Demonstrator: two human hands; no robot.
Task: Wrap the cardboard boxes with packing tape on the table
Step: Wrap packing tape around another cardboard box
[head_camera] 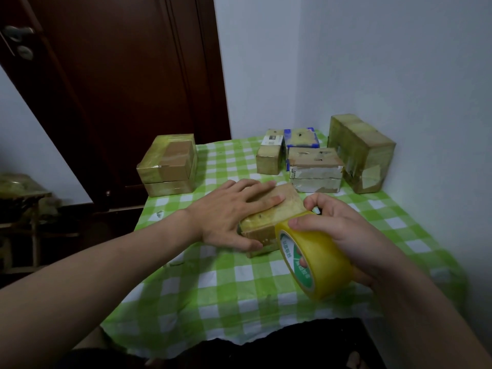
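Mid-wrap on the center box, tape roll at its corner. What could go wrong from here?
1. The left hand only presses flat on the box; a pull from the tape roll in the right hand may slide or twist it on the tablecloth.
2. The left thumb lies on the box's near face beside the roll, so tape could catch it.

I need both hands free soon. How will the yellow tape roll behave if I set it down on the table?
Probably rolls if stood on its round rim; the tape roll is a wide cylinder. Laid on its flat side it should stay. Its glossy surface may feel slick.
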